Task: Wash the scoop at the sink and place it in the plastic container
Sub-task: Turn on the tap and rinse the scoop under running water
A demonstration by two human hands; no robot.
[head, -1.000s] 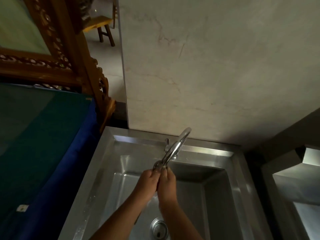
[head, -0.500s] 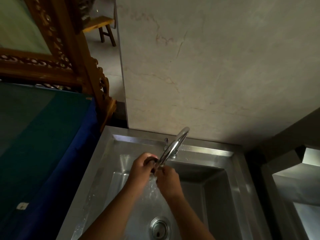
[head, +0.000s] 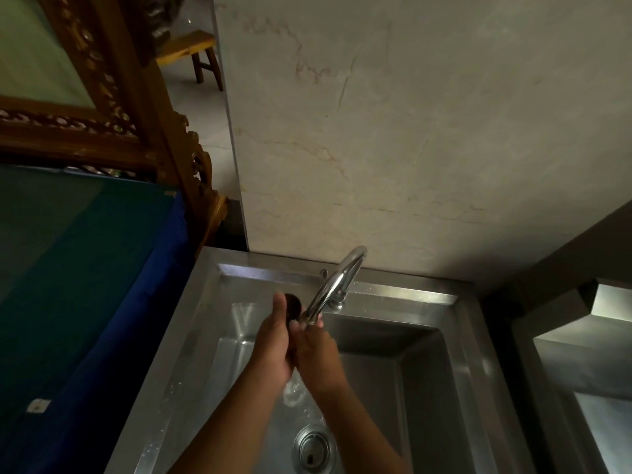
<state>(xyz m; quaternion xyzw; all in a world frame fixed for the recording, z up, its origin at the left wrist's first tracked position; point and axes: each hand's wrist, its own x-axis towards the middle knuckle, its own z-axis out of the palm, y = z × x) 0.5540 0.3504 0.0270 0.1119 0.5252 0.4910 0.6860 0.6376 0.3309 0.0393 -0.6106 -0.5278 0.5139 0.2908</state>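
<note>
Head view: a steel sink (head: 191, 323) was seen from above, set against a pale marbled wall (head: 410, 131).
Tap: a curved chrome tap (head: 337, 285) was mounted on the back ledge of the sink, its spout arched forward over the basin and ended just above the two hands.
Left hand: the left hand (head: 275, 340) was held under the spout, thumb raised – its fingers were wrapped round a dark object.
Scoop: a dark rounded shape (head: 293, 304), taken to be the scoop, was seen poking out above the left hand, just beside the tap spout; most of it was hidden between the palms.
Right hand: the right hand (head: 316, 350) was pressed against the left one, touching it. Whether its fingers were curled onto the scoop or merely laid against it could not be told.
Water: a thin stream and splashes (head: 294, 391) were seen below the hands, falling toward the drain.
Drain: a round metal drain (head: 313, 448) was set in the basin floor, beneath and between the forearms.
Left of the sink: a surface draped in blue cloth (head: 102, 302) was seen, touching the sink's left edge – behind it stood a carved wooden frame (head: 136, 107).
Right of the sink: part of a second steel unit (head: 588, 336) was seen at the edge.
Far background: a wooden stool (head: 198, 53) was seen on a light floor.
</note>
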